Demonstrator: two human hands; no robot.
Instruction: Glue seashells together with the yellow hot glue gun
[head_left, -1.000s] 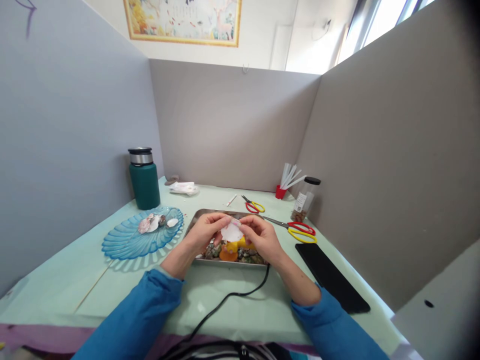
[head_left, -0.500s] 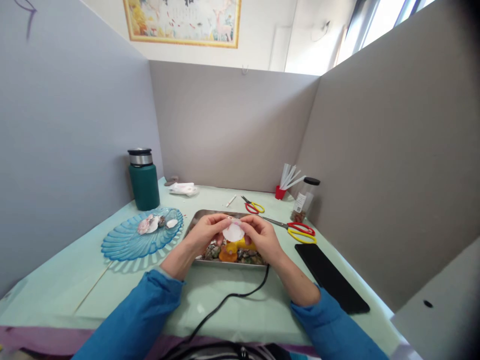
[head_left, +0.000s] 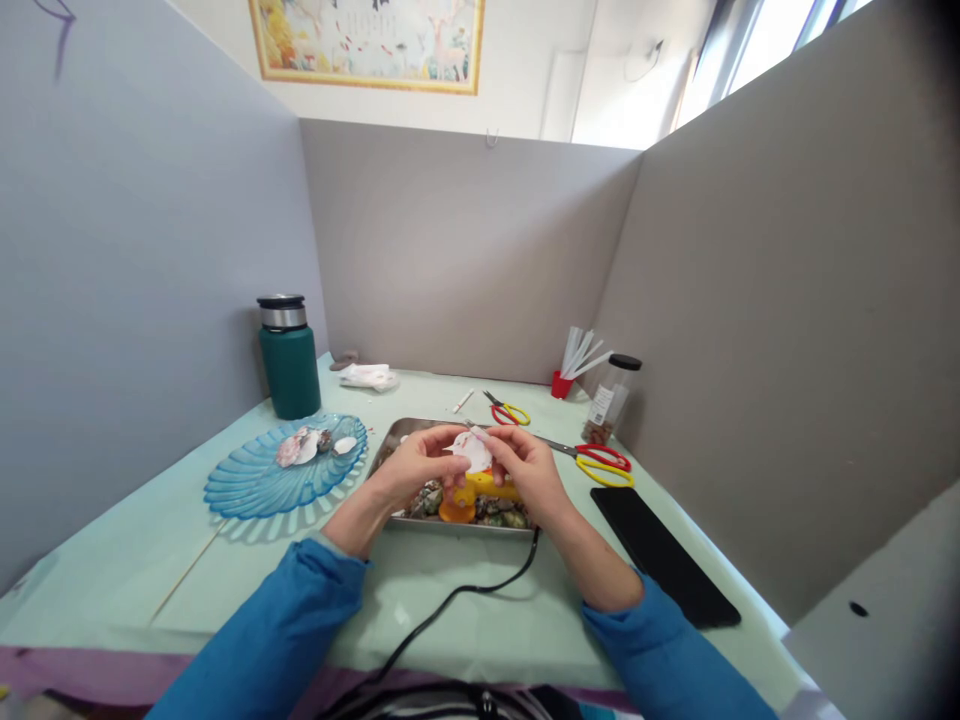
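Note:
Between my two hands is a white seashell (head_left: 472, 452), held up over a metal tray (head_left: 420, 525). My left hand (head_left: 420, 462) pinches its left edge between thumb and fingers. On the other side, the fingertips of my right hand (head_left: 523, 465) grip the shell near its top. Below, in the tray, lie a yellow-orange hot glue gun (head_left: 459, 503) and several stones and shells (head_left: 427, 500). A black cord (head_left: 465, 590) runs from the tray's right corner toward me.
A blue scalloped plate (head_left: 247, 490) with several shells is at left, a green bottle (head_left: 289, 365) behind it. On the right lie long-bladed scissors (head_left: 600, 465), a black slab (head_left: 664, 555), a clear jar (head_left: 611, 400) and a red cup of glue sticks (head_left: 562, 384). Smaller scissors (head_left: 508, 410) lie behind the tray.
The shell has turned and risen slightly in my fingers. My left thumb has slid down to the shell's lower left edge. The things on the table stay where they were.

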